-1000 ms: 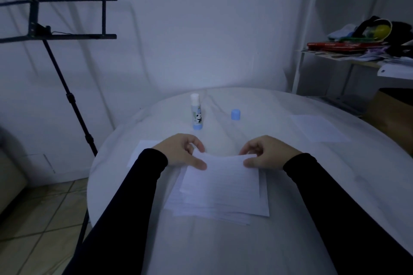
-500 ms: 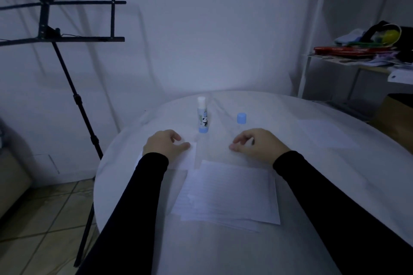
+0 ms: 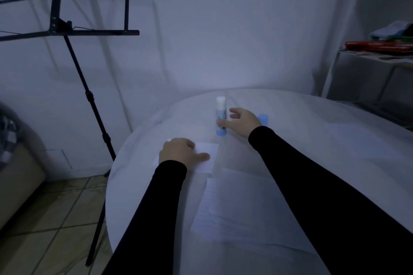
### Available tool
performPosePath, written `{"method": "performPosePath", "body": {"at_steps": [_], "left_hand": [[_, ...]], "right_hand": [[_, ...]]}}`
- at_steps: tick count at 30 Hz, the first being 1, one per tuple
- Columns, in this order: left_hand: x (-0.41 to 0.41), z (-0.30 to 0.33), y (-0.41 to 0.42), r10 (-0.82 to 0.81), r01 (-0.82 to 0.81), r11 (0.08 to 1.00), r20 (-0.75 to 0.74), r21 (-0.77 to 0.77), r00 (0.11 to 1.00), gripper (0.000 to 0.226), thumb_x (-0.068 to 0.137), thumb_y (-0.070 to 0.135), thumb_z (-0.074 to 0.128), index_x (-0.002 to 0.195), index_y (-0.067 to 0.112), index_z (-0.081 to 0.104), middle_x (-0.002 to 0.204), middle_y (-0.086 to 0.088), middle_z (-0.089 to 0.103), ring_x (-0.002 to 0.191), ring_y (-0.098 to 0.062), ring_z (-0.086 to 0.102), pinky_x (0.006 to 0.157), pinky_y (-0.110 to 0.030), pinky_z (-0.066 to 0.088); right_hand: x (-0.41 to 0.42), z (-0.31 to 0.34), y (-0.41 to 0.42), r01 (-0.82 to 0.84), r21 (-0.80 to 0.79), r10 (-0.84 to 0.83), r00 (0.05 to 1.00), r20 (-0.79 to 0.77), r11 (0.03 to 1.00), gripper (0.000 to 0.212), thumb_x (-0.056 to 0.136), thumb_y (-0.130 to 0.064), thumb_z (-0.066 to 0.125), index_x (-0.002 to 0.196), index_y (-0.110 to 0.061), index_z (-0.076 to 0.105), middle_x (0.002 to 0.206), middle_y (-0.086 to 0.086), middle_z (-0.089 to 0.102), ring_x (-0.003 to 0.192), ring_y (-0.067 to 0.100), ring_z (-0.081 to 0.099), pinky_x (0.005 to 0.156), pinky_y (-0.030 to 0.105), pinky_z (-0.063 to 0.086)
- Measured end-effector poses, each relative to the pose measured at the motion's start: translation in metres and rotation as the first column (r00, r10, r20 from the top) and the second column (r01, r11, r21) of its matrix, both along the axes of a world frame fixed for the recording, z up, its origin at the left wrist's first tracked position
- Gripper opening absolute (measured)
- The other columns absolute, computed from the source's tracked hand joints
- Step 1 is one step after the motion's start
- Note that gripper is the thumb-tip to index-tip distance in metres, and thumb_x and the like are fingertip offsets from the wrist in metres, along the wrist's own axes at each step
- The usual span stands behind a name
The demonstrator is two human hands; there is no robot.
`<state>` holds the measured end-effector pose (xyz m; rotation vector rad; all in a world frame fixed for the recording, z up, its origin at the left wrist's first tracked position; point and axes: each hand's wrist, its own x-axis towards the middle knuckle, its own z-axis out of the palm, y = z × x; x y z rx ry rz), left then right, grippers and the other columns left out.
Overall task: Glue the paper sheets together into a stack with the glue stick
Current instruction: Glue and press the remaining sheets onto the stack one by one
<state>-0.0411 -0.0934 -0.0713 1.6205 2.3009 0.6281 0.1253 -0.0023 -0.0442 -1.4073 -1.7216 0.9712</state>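
Head view: right hand [image 3: 242, 121] reaches the upright glue stick [image 3: 220, 116] on the round table [image 3: 335, 140], thumb touching its barrel, fingers spread, not yet wrapped. Blue cap [image 3: 263, 118] just behind. Left hand [image 3: 182, 152] rests flat on a single sheet [image 3: 207, 156]. Paper stack [image 3: 245, 207] lies nearer, between the sleeves.

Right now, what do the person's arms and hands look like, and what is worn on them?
Both arms wear long, plain black sleeves that end at the wrists. The left hand and right hand are bare: no gloves. No rings, watch or bracelet can be made out in the dim light. The sleeve fabric shows no print, logo or cuff detail.
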Motion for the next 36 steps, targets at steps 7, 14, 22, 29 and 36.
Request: {"method": "performPosePath", "body": {"at_steps": [7,14,22,29,36], "left_hand": [[0.003,-0.001,0.002,-0.002,0.003,0.999,-0.008,0.052,1.000,0.048,0.072,0.053,0.070,0.108,0.022,0.069,0.123,-0.001,0.061,0.121,-0.021,0.049,0.094,-0.027,0.041],[0.016,0.000,0.000,-0.004,0.007,0.999,-0.097,0.034,0.995,0.040,0.077,0.056,0.063,0.097,0.021,0.066,0.113,-0.003,0.059,0.117,-0.027,0.047,0.087,-0.029,0.037],[0.056,0.003,0.017,-0.080,0.074,0.997,-0.224,-0.031,0.971,0.058,0.083,0.059,0.053,0.123,0.017,0.059,0.127,-0.009,0.052,0.119,-0.031,0.042,0.093,-0.035,0.038],[0.101,0.002,0.033,-0.174,0.162,0.985,-0.260,-0.066,0.950,0.057,0.080,0.060,0.053,0.111,0.013,0.062,0.119,-0.009,0.058,0.115,-0.030,0.046,0.087,-0.034,0.042],[0.123,0.002,0.037,-0.239,0.235,0.971,-0.257,-0.047,0.936,0.056,0.085,0.061,0.048,0.117,0.017,0.062,0.122,-0.007,0.058,0.117,-0.029,0.047,0.093,-0.035,0.041]], "right_hand": [[-0.015,-0.012,0.007,0.026,0.089,-0.019,0.997,-0.079,0.996,0.031,0.084,-0.019,0.068,0.112,-0.009,0.063,0.105,0.005,0.067,0.089,0.020,0.062,0.077,0.028,0.048],[0.010,-0.014,-0.005,0.060,0.121,-0.046,0.992,-0.114,0.991,0.021,0.085,-0.018,0.067,0.104,-0.010,0.064,0.101,0.006,0.068,0.086,0.016,0.062,0.080,0.027,0.049],[0.073,-0.008,-0.035,0.120,0.247,-0.096,0.989,-0.109,0.962,0.024,0.085,-0.020,0.068,0.106,-0.009,0.066,0.097,0.000,0.066,0.086,0.012,0.060,0.062,0.004,0.041],[0.110,-0.020,-0.051,0.226,0.280,-0.182,0.968,-0.174,0.933,0.028,0.085,-0.023,0.069,0.109,-0.011,0.065,0.099,0.001,0.067,0.079,0.012,0.063,0.058,0.002,0.042],[0.121,-0.023,-0.061,0.322,0.290,-0.232,0.924,-0.303,0.901,0.022,0.085,-0.024,0.068,0.105,-0.018,0.061,0.095,-0.006,0.064,0.073,-0.003,0.061,0.060,0.004,0.044]]}}
